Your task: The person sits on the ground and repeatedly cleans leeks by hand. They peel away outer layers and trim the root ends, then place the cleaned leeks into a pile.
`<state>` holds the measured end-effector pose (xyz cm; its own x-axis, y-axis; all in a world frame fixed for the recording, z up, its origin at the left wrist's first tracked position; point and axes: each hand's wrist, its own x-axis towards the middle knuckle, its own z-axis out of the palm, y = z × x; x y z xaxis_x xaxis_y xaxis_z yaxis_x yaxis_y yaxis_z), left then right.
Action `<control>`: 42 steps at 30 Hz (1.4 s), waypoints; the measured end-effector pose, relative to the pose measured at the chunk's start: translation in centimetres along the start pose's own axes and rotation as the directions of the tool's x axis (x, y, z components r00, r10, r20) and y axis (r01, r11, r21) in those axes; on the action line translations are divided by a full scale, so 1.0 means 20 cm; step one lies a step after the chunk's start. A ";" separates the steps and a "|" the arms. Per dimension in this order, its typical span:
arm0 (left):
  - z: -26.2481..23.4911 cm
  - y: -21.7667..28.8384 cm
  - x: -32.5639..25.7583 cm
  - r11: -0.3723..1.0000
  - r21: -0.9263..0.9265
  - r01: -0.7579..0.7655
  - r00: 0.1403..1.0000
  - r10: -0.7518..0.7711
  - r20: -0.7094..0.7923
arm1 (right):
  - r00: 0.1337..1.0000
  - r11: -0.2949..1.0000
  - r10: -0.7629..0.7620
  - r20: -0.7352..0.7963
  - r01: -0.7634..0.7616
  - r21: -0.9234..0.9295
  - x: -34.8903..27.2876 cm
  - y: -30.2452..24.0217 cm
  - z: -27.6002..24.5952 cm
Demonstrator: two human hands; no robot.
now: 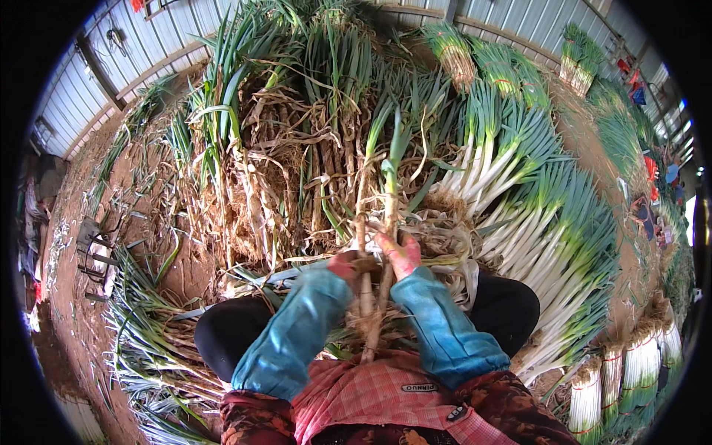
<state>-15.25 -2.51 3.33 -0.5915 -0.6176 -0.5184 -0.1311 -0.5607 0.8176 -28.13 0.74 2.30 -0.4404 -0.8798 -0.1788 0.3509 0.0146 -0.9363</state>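
My left hand [351, 264] is closed around a long green onion [362, 230] with a brown, dry outer skin. Close beside it, my right hand [401, 255] grips a second green onion [391, 194], whose upper stem shows pale green. Both stalks stand roughly upright, leaves away from me and root ends toward my lap. Loose peeled skins [452, 230] lie just past my right hand. A large heap of unpeeled green onions [282, 167] rises in front, brown and leafy. To my right, clean white-stemmed green onions [545, 245] lie fanned out in a thick row.
Trimmed, leafy onions [159, 337] lie at my left, near a small metal rack [95, 252]. Tied bundles [586, 397] stand at the lower right, and more bundles [451, 55] lie at the back. A corrugated metal wall [156, 55] bounds the dirt floor.
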 end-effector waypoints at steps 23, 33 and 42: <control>-0.09 -0.08 -1.07 0.999 -0.029 -0.022 0.994 0.025 0.107 | 0.901 0.851 0.387 0.198 -0.431 0.300 0.09 -0.01 0.22; -0.14 -0.05 -0.74 0.765 -0.640 -0.069 0.981 0.167 0.095 | 0.792 0.592 0.231 0.565 -0.575 0.564 -0.10 -0.10 0.44; -0.24 0.04 -0.96 0.755 -0.637 -0.155 0.929 0.331 0.166 | 0.685 0.485 0.581 0.439 -0.725 0.489 -0.09 -0.17 0.44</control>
<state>-0.31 6.22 12.77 -0.7249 -0.6677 -0.1694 0.4997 -0.6789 0.5380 -21.25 -1.86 8.45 0.2649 -0.8030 -0.5339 0.8937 0.4124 -0.1769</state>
